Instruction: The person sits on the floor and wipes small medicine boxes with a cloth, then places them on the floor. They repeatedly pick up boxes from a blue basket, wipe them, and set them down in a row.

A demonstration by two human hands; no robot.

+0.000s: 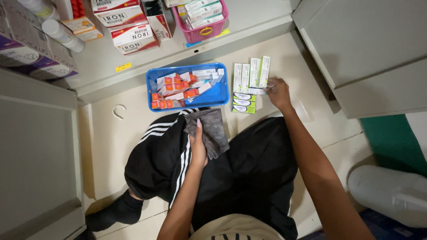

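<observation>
The right hand (278,92) rests on the floor at the near end of a row of slim white-and-green cardboard cartons (251,73), with its fingers closed around one small white-and-green carton (258,90) lying crosswise at the foot of that row. The row stands side by side on the pale tiled floor (111,142), just right of a blue perforated plastic basket (218,95). Three more green-and-black cartons (243,103) lie stacked flat just below the row, touching the person's black trousers (249,169). The basket holds a loose pile of small orange-and-white boxes (173,91). The left hand (198,149) lies on the lap, its fingers pressed over a dark grey patterned cloth (211,131); whether it clenches the cloth cannot be told. By judgement, the step in hand is sorting cartons into groups on the floor. The next move calls for lifting the held carton clear without knocking the standing row and aligning it with matching cartons. A pink basket (202,31) and red-and-white boxes (129,26) sit on the grey shelf (249,18) beyond.
</observation>
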